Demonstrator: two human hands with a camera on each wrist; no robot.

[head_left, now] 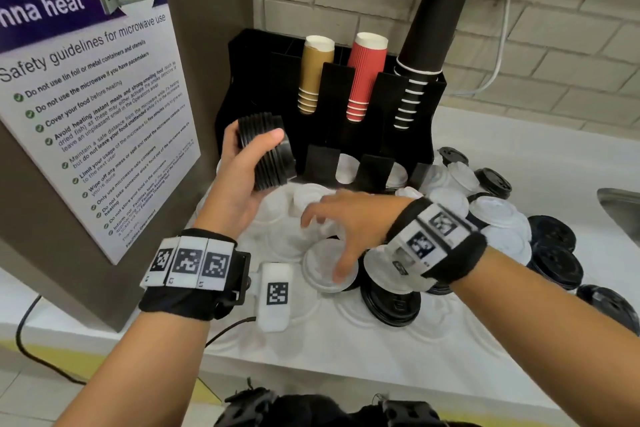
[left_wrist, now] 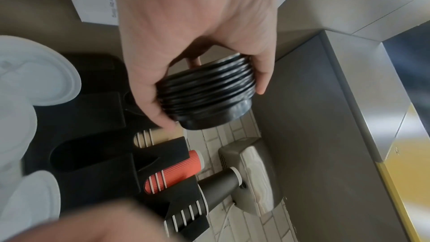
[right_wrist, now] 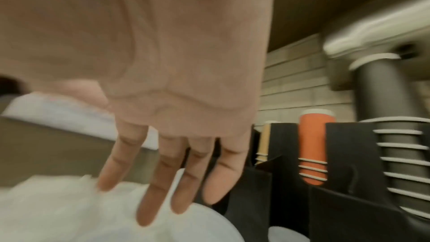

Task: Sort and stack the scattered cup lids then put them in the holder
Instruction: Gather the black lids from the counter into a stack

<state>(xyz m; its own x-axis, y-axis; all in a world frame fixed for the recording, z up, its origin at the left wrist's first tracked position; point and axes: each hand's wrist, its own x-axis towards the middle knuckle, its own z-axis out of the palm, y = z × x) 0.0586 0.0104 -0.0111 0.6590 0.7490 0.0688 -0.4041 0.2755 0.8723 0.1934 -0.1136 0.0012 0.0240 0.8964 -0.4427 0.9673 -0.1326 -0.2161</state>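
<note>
My left hand [head_left: 249,163] grips a stack of black lids [head_left: 266,151] lifted in front of the left side of the black holder [head_left: 332,135]; the left wrist view shows the fingers curled round the black stack [left_wrist: 207,95]. My right hand [head_left: 332,236] hovers palm down, fingers spread and straight, over white lids [head_left: 325,267] scattered on the counter; it holds nothing. In the right wrist view its fingers [right_wrist: 160,178] point down at a white lid [right_wrist: 200,224]. More white lids [head_left: 498,215] and black lids [head_left: 554,253] lie heaped to the right.
The holder carries tan [head_left: 313,73], red [head_left: 365,76] and black [head_left: 427,45] cup stacks, with white lids in its lower slots [head_left: 346,166]. A microwave with a safety poster [head_left: 86,97] stands left. A sink edge [head_left: 620,204] is at far right. A brick wall is behind.
</note>
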